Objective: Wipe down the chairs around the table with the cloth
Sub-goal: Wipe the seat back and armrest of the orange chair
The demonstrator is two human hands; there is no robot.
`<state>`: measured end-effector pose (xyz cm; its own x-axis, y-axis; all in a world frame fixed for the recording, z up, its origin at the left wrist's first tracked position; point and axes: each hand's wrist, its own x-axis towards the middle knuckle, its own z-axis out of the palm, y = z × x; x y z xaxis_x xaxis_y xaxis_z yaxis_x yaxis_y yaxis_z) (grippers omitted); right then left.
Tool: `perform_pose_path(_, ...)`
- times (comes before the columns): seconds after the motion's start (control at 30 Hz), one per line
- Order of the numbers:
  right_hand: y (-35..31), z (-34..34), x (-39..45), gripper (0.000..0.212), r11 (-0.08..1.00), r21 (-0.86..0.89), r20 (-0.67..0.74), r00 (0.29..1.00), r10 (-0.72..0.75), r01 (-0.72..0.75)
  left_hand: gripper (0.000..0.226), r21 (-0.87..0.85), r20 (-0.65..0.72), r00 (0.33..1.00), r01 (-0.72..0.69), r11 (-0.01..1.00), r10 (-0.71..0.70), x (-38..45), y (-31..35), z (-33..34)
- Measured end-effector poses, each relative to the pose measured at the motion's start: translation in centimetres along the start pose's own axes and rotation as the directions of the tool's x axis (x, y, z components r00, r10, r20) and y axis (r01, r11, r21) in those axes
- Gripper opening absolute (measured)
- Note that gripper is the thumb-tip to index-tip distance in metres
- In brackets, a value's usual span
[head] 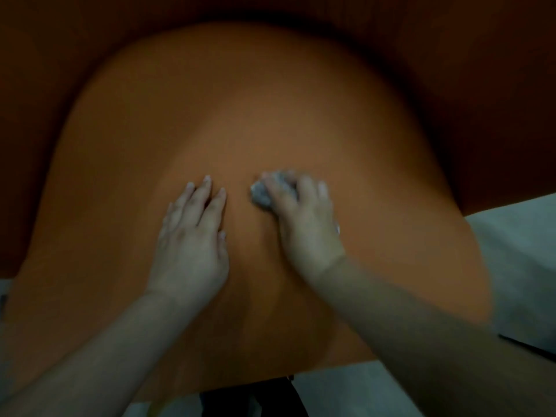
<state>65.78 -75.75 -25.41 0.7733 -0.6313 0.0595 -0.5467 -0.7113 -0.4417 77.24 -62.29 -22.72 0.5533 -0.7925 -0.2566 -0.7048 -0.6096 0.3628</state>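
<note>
One orange chair seat (pixel 240 115) is mid-wipe: your right hand (pixel 304 218) grips the grey cloth (pixel 264 194) at its centre, left hand (pixel 192 236) flat beside it, other chairs unseen.

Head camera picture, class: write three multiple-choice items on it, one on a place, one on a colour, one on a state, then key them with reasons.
1. Where does the left hand lie?
A. flat on the chair surface
B. on the pale floor
C. on top of the cloth

2. What colour is the chair surface?
A. green
B. orange
C. black

3. How does the right hand stand toward the cloth?
A. apart from it
B. its fingers are curled round it
C. it pins the cloth under a flat palm

Answers: 1 A, its straight fingers rest on the surface beside the cloth. 2 B, orange fills most of the view. 3 B, the bunched grey cloth shows under its curled fingers.
</note>
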Motion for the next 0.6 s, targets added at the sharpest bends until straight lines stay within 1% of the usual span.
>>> perform_pose_path(0.07, -1.5, 0.4, -4.2, 0.054, 0.996, 0.034, 0.054, 0.995, -0.084, 0.082, 0.060, 0.007, -0.022, 0.999, 0.041, 0.999, -0.041, -0.8, -0.7, -0.5)
perform_pose_path(0.13, -0.9, -0.3, -6.4, 0.049, 0.978, 0.012, 0.126, 0.970, -0.209, 0.209, 0.060, 0.021, -0.039, 0.997, 0.068, 0.997, -0.067, -1.7, -1.9, -1.0)
perform_pose_path(0.17, 0.1, -0.7, -6.4, 0.047, 0.974, 0.004, 0.136, 0.965, -0.225, 0.226, 0.060, 0.028, -0.043, 0.996, 0.081, 0.996, -0.080, -2.2, -2.6, -1.3)
perform_pose_path(0.2, 0.9, -1.1, -5.9, 0.046, 0.982, 0.003, 0.110, 0.976, -0.186, 0.187, 0.060, 0.029, -0.045, 0.994, 0.098, 0.995, -0.096, -2.7, -3.4, -1.6)
perform_pose_path(0.23, 1.5, -1.4, -5.1, 0.047, 0.995, 0.017, 0.057, 0.993, -0.104, 0.103, 0.060, 0.022, -0.054, 0.993, 0.111, 0.994, -0.109, -3.1, -4.3, -1.8)
perform_pose_path(0.27, 1.8, -1.5, -4.0, 0.049, 1.000, 0.029, -0.005, 1.000, 0.009, -0.009, 0.060, 0.015, -0.062, 0.989, 0.133, 0.991, -0.132, -3.6, -5.0, -2.0)
perform_pose_path(0.33, 1.0, -0.8, -1.5, 0.047, 0.981, 0.038, -0.102, 0.975, 0.196, -0.193, 0.060, 0.004, -0.084, 0.981, 0.174, 0.985, -0.173, -4.5, -6.2, -2.2)
perform_pose_path(0.37, 0.0, -0.1, -0.6, 0.046, 0.973, 0.053, -0.109, 0.968, 0.228, -0.223, 0.060, -0.004, -0.093, 0.979, 0.183, 0.983, -0.183, -4.8, -6.6, -2.2)
perform_pose_path(0.4, -1.6, 0.8, 0.1, 0.047, 0.975, 0.074, -0.090, 0.972, 0.215, -0.209, 0.060, -0.018, -0.104, 0.976, 0.188, 0.982, -0.189, -5.2, -6.9, -2.3)
perform_pose_path(0.43, -3.5, 1.9, 0.4, 0.049, 0.982, 0.105, -0.060, 0.985, 0.163, -0.156, 0.061, -0.031, -0.117, 0.974, 0.193, 0.981, -0.195, -5.5, -7.1, -2.3)
perform_pose_path(0.5, -7.7, 4.0, -0.1, 0.053, 0.989, 0.150, 0.015, 1.000, -0.001, -0.001, 0.061, -0.036, -0.121, 0.967, 0.220, 0.975, -0.223, -6.2, -7.3, -2.2)
perform_pose_path(0.57, -10.5, 5.1, -0.8, 0.053, 0.977, 0.165, 0.071, 0.987, -0.147, 0.134, 0.062, -0.076, -0.146, 0.953, 0.256, 0.964, -0.265, -6.8, -7.7, -2.6)
perform_pose_path(0.6, -11.0, 5.3, -0.5, 0.051, 0.970, 0.166, 0.085, 0.978, -0.192, 0.176, 0.062, -0.090, -0.151, 0.943, 0.286, 0.954, -0.296, -7.1, -8.0, -2.9)
